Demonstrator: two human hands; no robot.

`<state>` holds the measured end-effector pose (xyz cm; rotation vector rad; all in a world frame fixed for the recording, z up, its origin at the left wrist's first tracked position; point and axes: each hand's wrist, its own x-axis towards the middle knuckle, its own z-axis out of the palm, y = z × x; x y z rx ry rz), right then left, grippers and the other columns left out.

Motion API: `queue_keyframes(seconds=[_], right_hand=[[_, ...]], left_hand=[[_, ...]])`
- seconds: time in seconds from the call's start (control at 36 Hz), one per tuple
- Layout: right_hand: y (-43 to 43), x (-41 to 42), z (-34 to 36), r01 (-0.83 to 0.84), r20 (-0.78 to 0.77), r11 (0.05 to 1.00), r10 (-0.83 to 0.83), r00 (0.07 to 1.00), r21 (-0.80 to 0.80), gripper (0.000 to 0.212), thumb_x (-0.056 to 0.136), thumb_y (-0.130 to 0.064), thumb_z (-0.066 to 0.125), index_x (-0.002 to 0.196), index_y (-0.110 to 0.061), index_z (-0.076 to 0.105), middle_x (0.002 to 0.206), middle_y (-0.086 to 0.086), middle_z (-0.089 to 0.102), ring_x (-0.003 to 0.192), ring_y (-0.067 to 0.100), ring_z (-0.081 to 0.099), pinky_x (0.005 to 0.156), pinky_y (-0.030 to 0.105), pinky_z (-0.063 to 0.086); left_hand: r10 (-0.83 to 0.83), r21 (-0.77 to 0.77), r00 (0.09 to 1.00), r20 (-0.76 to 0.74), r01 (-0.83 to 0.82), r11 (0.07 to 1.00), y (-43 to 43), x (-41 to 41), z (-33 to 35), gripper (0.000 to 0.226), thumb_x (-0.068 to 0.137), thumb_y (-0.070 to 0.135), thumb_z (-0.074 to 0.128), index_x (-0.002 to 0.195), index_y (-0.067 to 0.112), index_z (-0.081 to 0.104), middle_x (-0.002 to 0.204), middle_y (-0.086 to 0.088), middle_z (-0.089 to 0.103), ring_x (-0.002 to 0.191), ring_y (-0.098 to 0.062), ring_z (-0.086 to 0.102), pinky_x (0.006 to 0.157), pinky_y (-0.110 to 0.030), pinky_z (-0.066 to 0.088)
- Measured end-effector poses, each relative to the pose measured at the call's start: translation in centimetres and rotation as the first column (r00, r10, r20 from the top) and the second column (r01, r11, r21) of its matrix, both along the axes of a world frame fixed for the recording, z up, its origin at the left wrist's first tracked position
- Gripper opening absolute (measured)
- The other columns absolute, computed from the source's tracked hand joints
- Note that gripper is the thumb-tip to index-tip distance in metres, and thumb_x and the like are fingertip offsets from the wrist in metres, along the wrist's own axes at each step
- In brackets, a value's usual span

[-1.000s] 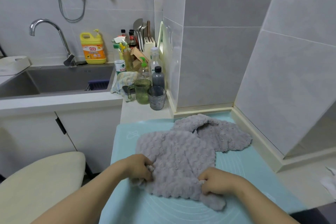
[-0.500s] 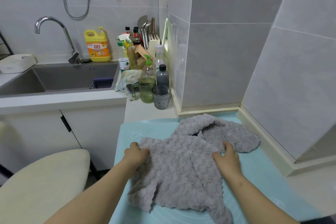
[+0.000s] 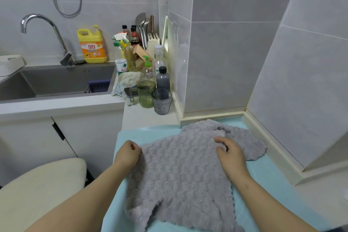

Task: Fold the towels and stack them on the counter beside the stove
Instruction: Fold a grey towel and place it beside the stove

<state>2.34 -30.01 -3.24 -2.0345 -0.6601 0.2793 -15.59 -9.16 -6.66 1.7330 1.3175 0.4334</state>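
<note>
Grey towel (image 3: 178,171) spread on teal mat (image 3: 273,184) — left hand (image 3: 128,154) pinches its left edge, right hand (image 3: 232,156) grasps its far side

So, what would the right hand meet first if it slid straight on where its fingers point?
Probably the bunched far edge of the towel just ahead of the right hand. Beyond it comes the wall trim, though depth is unclear.
</note>
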Motion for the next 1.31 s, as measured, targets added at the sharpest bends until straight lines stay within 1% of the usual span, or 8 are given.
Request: queue_keyframes(seconds=[0.11,0.25,0.44,0.53,0.67,0.83,1.03,1.31], right_hand=[[0.2,0.6,-0.6,-0.023,0.065,0.955,0.044,0.997,-0.295,0.043,0.091,-0.015,0.051,0.134,-0.017,0.048,0.148,0.002,0.034,0.135,0.026,0.027,0.109,0.031,0.023],[-0.3,-0.2,-1.3,-0.01,0.097,0.914,0.054,0.994,-0.407,0.049,0.091,-0.02,0.05,0.139,-0.022,0.039,0.154,0.003,0.017,0.14,0.026,0.013,0.113,0.034,0.02],[-1.1,-1.9,-2.3,-0.122,0.151,0.914,0.193,0.969,-0.388,0.017,0.09,-0.016,0.049,0.103,-0.024,0.057,0.096,-0.007,0.053,0.095,0.013,0.051,0.081,0.03,0.043],[-2.1,-2.8,-2.5,-0.238,0.038,0.902,0.269,0.962,-0.36,0.014,0.09,-0.019,0.048,0.079,-0.026,0.049,0.06,-0.009,0.045,0.055,0.006,0.042,0.057,0.027,0.035],[-3.9,-3.6,-2.5,-0.332,-0.072,0.89,0.326,0.943,-0.312,0.022,0.088,-0.017,0.053,0.07,-0.029,0.048,0.051,-0.007,0.042,0.049,0.005,0.036,0.053,0.021,0.03],[-5.4,-5.1,-1.7,-0.53,-0.17,0.787,0.503,0.848,-0.316,0.017,0.085,-0.023,0.06,0.07,-0.028,0.054,0.062,-0.009,0.049,0.057,0.0,0.041,0.06,0.014,0.036],[-6.2,-7.3,-2.5,-0.64,-0.102,0.552,0.71,0.697,-0.535,0.036,0.056,-0.073,0.053,0.07,-0.041,0.05,0.086,-0.016,0.053,0.089,0.003,0.053,0.086,0.024,0.04],[-7.4,-8.3,-2.7,-0.558,0.038,0.489,0.774,0.632,-0.67,0.04,0.072,-0.035,0.061,0.111,-0.032,0.051,0.091,-0.017,0.035,0.096,0.006,0.032,0.093,0.026,0.027]], left_hand=[[-0.067,0.039,0.996,-0.066,0.07,0.997,-0.3,0.2,0.3,0.008,0.09,0.013,0.055,0.095,0.013,0.049,0.091,-0.006,0.049,0.065,-0.018,0.045,0.059,-0.029,0.037],[-0.205,0.158,0.906,-0.371,0.28,0.947,-0.6,0.3,-0.2,0.037,0.092,0.024,0.052,0.128,0.024,0.046,0.141,-0.01,0.033,0.116,-0.031,0.047,0.096,-0.034,0.041],[-0.347,0.215,0.681,-0.645,0.597,0.773,-2.1,0.0,-0.8,0.041,0.099,0.032,0.034,0.139,0.034,0.036,0.145,0.003,0.033,0.13,-0.025,0.035,0.1,-0.037,0.036],[-0.326,0.277,0.789,-0.52,0.517,0.81,-2.3,-0.7,-1.0,0.038,0.095,0.029,0.043,0.133,0.031,0.045,0.138,0.003,0.041,0.123,-0.023,0.041,0.097,-0.034,0.041],[-0.339,0.376,0.878,-0.339,0.456,0.806,-3.6,-1.7,0.3,0.014,0.09,0.02,0.052,0.093,0.033,0.056,0.089,0.009,0.05,0.089,-0.012,0.049,0.069,-0.019,0.038],[-0.677,-0.109,0.733,0.063,0.68,0.725,-6.3,-3.5,2.5,0.015,0.077,0.037,0.065,0.091,0.033,0.063,0.075,0.015,0.065,0.074,-0.005,0.056,0.076,-0.017,0.045],[-0.764,-0.109,0.639,-0.092,0.756,0.646,-8.1,-5.6,0.9,0.054,0.051,0.066,0.068,0.099,0.044,0.059,0.113,0.015,0.06,0.108,-0.001,0.055,0.101,-0.022,0.042],[-0.776,0.081,0.568,-0.275,0.818,0.57,-10.2,-6.8,0.3,0.048,0.053,0.039,0.055,0.099,0.025,0.059,0.11,0.002,0.055,0.088,-0.002,0.049,0.076,-0.016,0.042]])
